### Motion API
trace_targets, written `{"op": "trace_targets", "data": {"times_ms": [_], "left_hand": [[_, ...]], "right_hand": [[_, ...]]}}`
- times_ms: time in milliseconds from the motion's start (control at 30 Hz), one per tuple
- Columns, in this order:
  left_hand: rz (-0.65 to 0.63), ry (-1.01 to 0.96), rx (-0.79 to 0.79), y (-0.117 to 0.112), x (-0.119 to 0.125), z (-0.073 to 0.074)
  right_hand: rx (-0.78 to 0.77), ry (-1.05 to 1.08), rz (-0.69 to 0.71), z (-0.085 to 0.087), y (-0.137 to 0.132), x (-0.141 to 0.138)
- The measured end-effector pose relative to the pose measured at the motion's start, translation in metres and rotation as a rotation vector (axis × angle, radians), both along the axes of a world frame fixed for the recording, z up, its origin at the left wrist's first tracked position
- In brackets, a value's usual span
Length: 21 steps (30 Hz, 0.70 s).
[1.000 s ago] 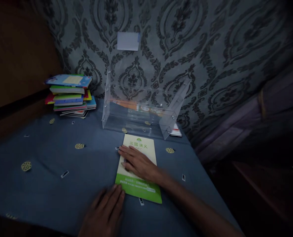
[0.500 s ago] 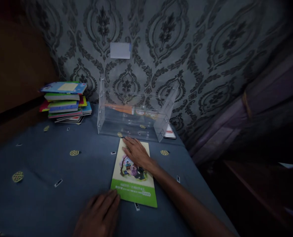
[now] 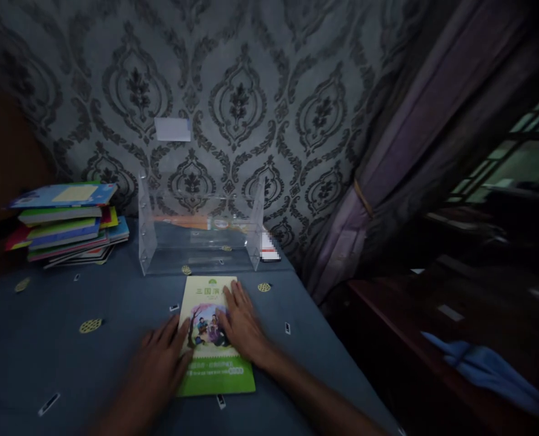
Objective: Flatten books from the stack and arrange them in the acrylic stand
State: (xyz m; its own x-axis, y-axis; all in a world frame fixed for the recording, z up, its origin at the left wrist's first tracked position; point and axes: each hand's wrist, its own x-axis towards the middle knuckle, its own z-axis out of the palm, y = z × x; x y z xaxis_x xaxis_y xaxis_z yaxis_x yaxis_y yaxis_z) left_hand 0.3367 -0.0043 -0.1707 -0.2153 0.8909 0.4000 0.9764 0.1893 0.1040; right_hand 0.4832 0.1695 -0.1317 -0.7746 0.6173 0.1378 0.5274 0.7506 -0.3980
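A book (image 3: 215, 383) with a cream and green cover and a painted scene lies flat on the blue patterned tablecloth (image 3: 128, 303). My right hand (image 3: 242, 321) rests on its right side, fingers stretched out over the cover and edge. My left hand (image 3: 163, 354), somewhat blurred, lies along the book's left edge with its fingers extended and fingertips at the cover. Behind the book stands a clear acrylic rack (image 3: 199, 257) with stepped shelves.
A stack of books (image 3: 69, 230) stands at the back left against the patterned wall (image 3: 237, 103). A white item (image 3: 268, 247), partly pixelated, sits right of the rack. A tied purple curtain (image 3: 342, 230) hangs beyond the table's right edge; blue cloth (image 3: 487, 369) lies further right.
My left hand has moved up from the book's lower left corner to its left edge. My right hand has shifted toward the right edge, uncovering the title. The view has turned right.
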Motion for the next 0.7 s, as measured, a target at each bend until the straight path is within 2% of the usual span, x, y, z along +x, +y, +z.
{"op": "trace_targets", "data": {"times_ms": [100, 200, 333, 433, 500, 533, 600, 700], "left_hand": [[0.008, -0.113, -0.025, 0.020, -0.009, 0.004], [-0.006, -0.341, 0.024, 0.035, -0.015, 0.011], [0.014, -0.875, 0.156, 0.048, -0.024, 0.023], [0.160, -1.289, 0.255, 0.056, -0.029, 0.031], [0.245, -1.529, 0.251, 0.058, -0.028, 0.036], [0.234, -1.644, 0.214, 0.059, -0.025, 0.039], [0.115, -1.836, 0.113, 0.058, -0.018, 0.045], [-0.066, -1.989, 0.072, 0.057, -0.007, 0.058]], "right_hand": [[-0.052, 0.000, 0.000, 0.002, -0.015, 0.013], [-0.090, -0.017, 0.023, 0.006, -0.027, 0.023], [-0.152, -0.032, 0.023, 0.012, -0.034, 0.029], [-0.179, -0.025, 0.014, 0.013, -0.034, 0.031], [-0.181, -0.009, 0.013, 0.009, -0.032, 0.033], [-0.179, 0.005, 0.021, 0.006, -0.030, 0.034], [-0.163, 0.052, 0.059, -0.004, -0.027, 0.038], [-0.181, 0.127, 0.085, -0.022, -0.022, 0.042]]}}
